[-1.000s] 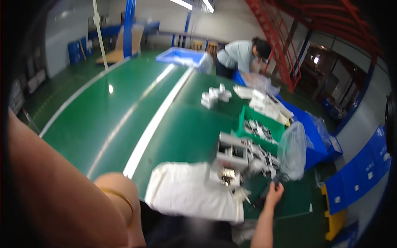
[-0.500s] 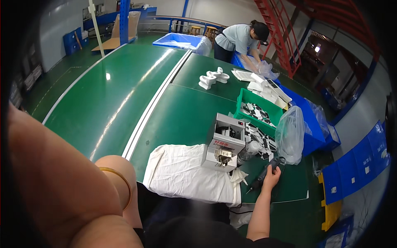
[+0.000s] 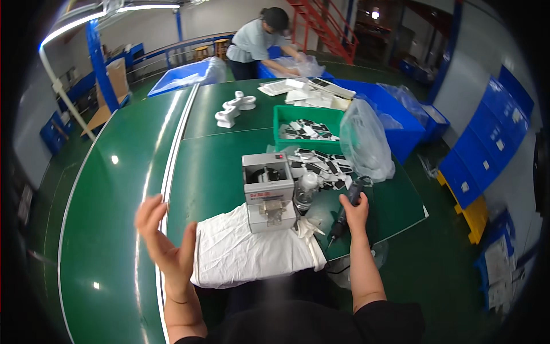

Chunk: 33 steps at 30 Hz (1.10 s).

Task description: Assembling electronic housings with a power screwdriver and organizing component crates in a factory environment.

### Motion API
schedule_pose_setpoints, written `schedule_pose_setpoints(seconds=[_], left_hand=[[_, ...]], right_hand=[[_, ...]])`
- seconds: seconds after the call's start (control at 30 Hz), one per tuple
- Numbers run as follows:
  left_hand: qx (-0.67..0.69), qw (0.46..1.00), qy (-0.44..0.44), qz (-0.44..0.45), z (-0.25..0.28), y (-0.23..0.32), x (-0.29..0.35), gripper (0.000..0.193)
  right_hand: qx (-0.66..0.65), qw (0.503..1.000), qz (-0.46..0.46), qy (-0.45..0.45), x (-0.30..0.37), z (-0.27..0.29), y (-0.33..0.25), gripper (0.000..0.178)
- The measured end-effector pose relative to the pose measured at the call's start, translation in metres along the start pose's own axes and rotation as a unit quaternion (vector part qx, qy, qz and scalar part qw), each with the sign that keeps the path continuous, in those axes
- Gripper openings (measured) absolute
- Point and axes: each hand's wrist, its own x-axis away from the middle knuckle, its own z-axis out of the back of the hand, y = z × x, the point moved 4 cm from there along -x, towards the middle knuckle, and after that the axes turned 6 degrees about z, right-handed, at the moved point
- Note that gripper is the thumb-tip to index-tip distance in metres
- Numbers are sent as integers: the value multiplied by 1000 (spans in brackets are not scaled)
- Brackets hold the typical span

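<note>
My left hand (image 3: 167, 247) is raised over the left side of the green table, fingers spread and holding nothing. At the right, my right hand (image 3: 356, 213) grips a dark electric screwdriver (image 3: 339, 227), its thin tip pointing down toward the table's near edge and its cord end away from me. Between my hands stands a small grey screw-feeder machine (image 3: 268, 198), on the far edge of a folded white cloth (image 3: 246, 252). Beside the machine are a clear bottle (image 3: 305, 192) with a white cap and a crumpled white piece of cloth or paper (image 3: 309, 228).
Behind the machine lie loose black-and-white parts (image 3: 326, 168) and a green bin (image 3: 285, 140) of similar pieces. A clear plastic bag (image 3: 369, 140) stands at the right near blue crates (image 3: 404, 137). White curved pieces (image 3: 234, 108) sit farther back. A co-worker (image 3: 258, 46) bends over a blue bin.
My left hand has moved from close to the camera to over the table, fingers spread. The view has turned right. My right hand stays on the electric screwdriver.
</note>
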Motion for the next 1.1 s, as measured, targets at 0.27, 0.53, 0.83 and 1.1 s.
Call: schedule_pose_setpoints(seconds=[0.27, 0.53, 0.83, 1.1], left_hand=[[-7, 975, -158, 155, -89, -71, 82, 46], [-34, 956, -155, 245, -114, -136, 138, 39], [-65, 957, -154, 236, -119, -133, 145, 31], [-69, 955, -180, 223, -120, -128, 144, 28]], right_hand=[[5, 999, 25, 20, -3, 7, 19, 80], [-85, 990, 55, -99, -40, -19, 21, 68], [-122, 976, -16, -178, -67, 5, 38, 62], [-99, 991, -24, -86, -58, 23, 22, 65]])
